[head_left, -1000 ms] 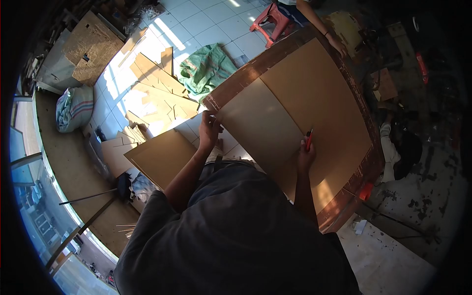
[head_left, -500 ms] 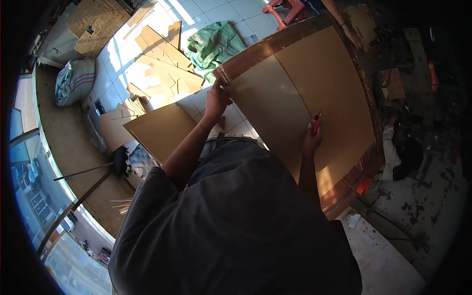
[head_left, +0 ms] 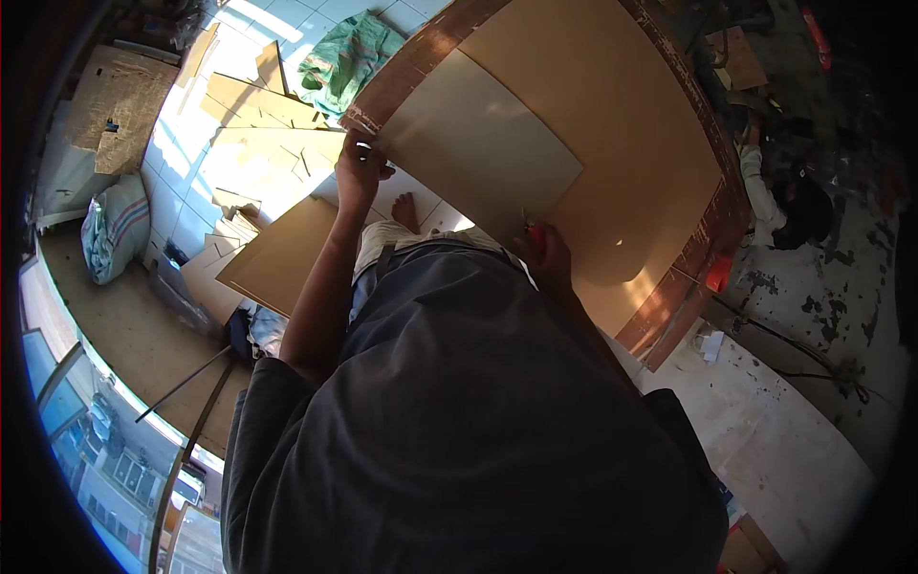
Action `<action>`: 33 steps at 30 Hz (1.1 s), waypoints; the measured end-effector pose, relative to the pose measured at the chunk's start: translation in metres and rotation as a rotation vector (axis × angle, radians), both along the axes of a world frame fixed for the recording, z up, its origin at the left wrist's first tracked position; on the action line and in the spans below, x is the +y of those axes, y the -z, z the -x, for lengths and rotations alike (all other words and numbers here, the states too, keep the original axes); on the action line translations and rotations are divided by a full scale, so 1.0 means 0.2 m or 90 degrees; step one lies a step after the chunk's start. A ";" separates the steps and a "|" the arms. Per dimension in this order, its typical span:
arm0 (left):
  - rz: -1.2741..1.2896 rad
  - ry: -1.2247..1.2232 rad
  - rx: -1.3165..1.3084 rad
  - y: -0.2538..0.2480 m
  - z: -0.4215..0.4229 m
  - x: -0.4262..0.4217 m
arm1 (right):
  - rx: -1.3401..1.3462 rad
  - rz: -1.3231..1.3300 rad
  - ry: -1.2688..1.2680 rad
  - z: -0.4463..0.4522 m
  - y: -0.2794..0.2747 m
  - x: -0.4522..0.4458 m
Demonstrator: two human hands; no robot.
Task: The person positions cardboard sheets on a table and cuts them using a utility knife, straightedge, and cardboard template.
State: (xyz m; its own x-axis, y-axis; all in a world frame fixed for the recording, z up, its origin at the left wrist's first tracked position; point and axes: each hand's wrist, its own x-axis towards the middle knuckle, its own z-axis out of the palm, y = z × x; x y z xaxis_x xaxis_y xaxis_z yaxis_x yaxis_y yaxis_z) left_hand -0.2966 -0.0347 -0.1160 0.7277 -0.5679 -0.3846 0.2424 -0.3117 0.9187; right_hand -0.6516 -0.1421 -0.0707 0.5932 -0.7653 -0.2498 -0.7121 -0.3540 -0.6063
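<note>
A greyish sheet (head_left: 478,134) lies over a larger brown board (head_left: 631,124) on a red-brown framed table (head_left: 674,72). At the sheet's left corner, beside the table corner, my left hand (head_left: 359,172) has its fingers curled on the edge. My right hand (head_left: 550,263) is closed around a red cutter knife (head_left: 536,236), close to my waist at the sheet's near edge. Part of the knife is hidden by my fingers.
Cut board pieces (head_left: 263,158) cover the sunlit tiles at left, near a green sack (head_left: 349,62). A brown panel (head_left: 282,258) leans beside my left arm. Another person's pale sleeve (head_left: 755,187) shows at right. A white sack (head_left: 117,230) stands far left.
My right hand has drawn back toward my body with the cutter knife. The sheet's right corner now shows over the brown board. The view has shifted; a person's hand at the table's far edge left view.
</note>
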 end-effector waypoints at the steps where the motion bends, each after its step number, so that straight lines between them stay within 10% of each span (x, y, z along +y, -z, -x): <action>1: 0.001 -0.004 -0.009 0.00 0.00 0.00 | 0.000 -0.003 0.006 0.00 0.00 0.03; 33: 0.013 -0.026 -0.046 0.01 0.05 0.00 | -0.074 -0.051 -0.019 0.00 0.07 0.06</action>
State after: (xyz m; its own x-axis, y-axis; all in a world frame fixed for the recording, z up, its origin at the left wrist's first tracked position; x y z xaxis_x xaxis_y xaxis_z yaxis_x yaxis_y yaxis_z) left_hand -0.3075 -0.0356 -0.1188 0.7760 -0.5444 -0.3185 0.1872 -0.2834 0.9406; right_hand -0.6523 -0.1294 -0.0852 0.6436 -0.7272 -0.2386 -0.6258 -0.3206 -0.7111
